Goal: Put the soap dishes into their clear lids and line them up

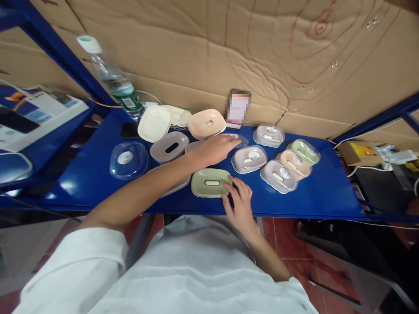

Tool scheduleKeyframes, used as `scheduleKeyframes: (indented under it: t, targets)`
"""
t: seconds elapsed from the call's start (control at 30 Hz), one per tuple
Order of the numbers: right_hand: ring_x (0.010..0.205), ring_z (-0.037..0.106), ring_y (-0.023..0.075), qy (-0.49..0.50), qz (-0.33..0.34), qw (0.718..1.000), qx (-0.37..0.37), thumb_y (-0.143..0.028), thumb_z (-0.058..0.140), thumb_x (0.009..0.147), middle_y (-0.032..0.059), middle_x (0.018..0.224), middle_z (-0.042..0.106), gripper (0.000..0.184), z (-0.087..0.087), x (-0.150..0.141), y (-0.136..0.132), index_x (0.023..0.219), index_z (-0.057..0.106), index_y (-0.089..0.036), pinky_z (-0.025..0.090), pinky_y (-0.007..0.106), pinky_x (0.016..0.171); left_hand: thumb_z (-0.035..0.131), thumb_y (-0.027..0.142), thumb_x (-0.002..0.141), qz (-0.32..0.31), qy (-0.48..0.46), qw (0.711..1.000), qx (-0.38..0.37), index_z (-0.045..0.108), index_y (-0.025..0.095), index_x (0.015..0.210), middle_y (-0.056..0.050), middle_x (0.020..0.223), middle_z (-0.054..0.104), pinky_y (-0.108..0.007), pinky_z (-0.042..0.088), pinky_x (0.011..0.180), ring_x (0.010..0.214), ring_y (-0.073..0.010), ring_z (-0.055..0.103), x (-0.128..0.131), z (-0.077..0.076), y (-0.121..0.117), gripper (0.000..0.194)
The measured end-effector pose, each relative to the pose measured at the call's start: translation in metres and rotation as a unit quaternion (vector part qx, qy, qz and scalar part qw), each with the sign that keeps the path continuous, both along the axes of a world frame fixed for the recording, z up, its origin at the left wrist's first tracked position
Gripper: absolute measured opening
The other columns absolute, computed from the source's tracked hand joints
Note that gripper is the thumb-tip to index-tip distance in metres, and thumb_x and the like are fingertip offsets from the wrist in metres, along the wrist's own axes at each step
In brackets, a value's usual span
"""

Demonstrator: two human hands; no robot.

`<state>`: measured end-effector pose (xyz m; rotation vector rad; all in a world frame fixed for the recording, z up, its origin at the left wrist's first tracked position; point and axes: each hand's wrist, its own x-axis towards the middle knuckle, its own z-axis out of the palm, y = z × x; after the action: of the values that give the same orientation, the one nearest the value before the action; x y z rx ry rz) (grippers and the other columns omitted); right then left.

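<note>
My left hand point(218, 149) reaches across to the back of the table, its fingers closed at a clear plastic lid point(242, 141) with a white sticker; its fingertips are partly hidden. A green soap dish point(209, 188) with a pale oval insert in its middle lies near the front edge. My right hand point(240, 199) is at the dish's right end, fingers apart, the fingertips touching its rim. Under my left forearm, grey dishes are partly covered. A grey dish point(163, 147) with a dark slot lies left of the forearm, and a peach dish point(207, 124) is behind my left hand.
On the right stand several lidded dishes, among them a grey one point(249, 159). A loose clear lid point(129, 160) lies left, near cream dishes point(155, 124). A water bottle point(119, 85) and a blurred phone point(238, 109) stand by the cardboard wall point(183, 48). Blue frame bars edge the table.
</note>
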<state>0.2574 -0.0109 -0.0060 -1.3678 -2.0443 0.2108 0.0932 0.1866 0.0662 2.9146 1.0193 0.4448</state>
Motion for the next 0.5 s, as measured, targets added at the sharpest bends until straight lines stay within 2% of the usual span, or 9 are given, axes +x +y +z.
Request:
scheduleKeyframes:
  t: [0.1, 0.27, 0.37, 0.5]
  targets:
    - [0.151, 0.050, 0.0299, -0.002, 0.005, 1.000, -0.013, -0.028, 0.050, 0.113, 0.0159, 0.158, 0.056, 0.038, 0.000, 0.000, 0.002, 0.151, 0.055, -0.025, 0.040, 0.051, 0.120, 0.053, -0.002, 0.095, -0.025, -0.025, 0.999, 0.012, 0.065, 0.019, 0.144, -0.013, 0.151, 0.069, -0.042, 0.054, 0.116, 0.137, -0.0248, 0.068, -0.019, 0.001, -0.013, 0.055]
    - [0.153, 0.048, 0.0303, -0.003, 0.010, 1.000, -0.021, -0.029, 0.050, 0.113, 0.0162, 0.160, 0.054, 0.039, -0.001, 0.000, 0.003, 0.152, 0.054, -0.025, 0.038, 0.052, 0.122, 0.057, 0.008, 0.101, -0.015, 0.011, 0.999, 0.027, 0.074, 0.018, 0.125, -0.011, 0.134, 0.076, -0.042, 0.054, 0.109, 0.123, -0.0257, 0.072, -0.037, 0.003, -0.032, 0.031]
    - [0.153, 0.049, 0.0304, -0.003, 0.011, 1.000, -0.023, -0.028, 0.051, 0.113, 0.0159, 0.160, 0.054, 0.039, -0.001, -0.001, 0.003, 0.151, 0.054, -0.025, 0.039, 0.052, 0.121, 0.058, 0.018, 0.105, 0.007, 0.032, 0.999, 0.040, 0.072, 0.019, 0.126, -0.012, 0.130, 0.074, -0.045, 0.050, 0.112, 0.127, -0.0290, 0.068, -0.050, 0.006, -0.044, 0.025]
    - [0.153, 0.049, 0.0305, -0.002, 0.013, 0.999, -0.034, -0.028, 0.050, 0.113, 0.0162, 0.161, 0.054, 0.041, 0.000, -0.001, 0.003, 0.153, 0.054, -0.026, 0.039, 0.053, 0.122, 0.061, 0.020, 0.103, 0.044, 0.039, 0.998, 0.035, 0.069, 0.020, 0.136, -0.016, 0.136, 0.069, -0.052, 0.047, 0.116, 0.134, -0.0346, 0.062, -0.072, 0.004, -0.054, 0.034]
